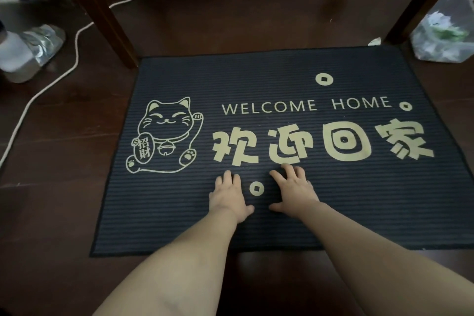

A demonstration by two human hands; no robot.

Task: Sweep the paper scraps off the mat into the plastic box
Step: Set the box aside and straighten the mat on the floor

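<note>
- The left hand (229, 194) lies palm down on the dark ribbed mat (346, 200), fingers stretched forward and close together, thumb out to the side; it holds nothing.
- The right hand (295, 191) lies flat in the same way just beside it, fingers spread a little wider, thumb pointing toward the left thumb; it too grips nothing.
- Between the two hands, level with the knuckles, sits a printed coin mark (256, 188) (part of the mat's pattern, not a loose thing).
- Just past the fingertips run the large yellow characters, and the right hand's fingertips touch the lower edge of the second one; beyond those is the line "WELCOME HOME".
- Off to the left of the left hand's fingers is the printed cat (168, 133).
- The plastic box (445, 31) stands on the wooden floor (51, 161) far ahead and to the right of the right hand's fingers, just off the mat's far right corner, with pale paper scraps (442, 25) inside it.
- One small pale scrap (375, 41) lies on the floor at the mat's far edge, near a dark wooden leg (420, 0).
- Well to the left of both hands a white cord (46, 87) trails across the floor.
</note>
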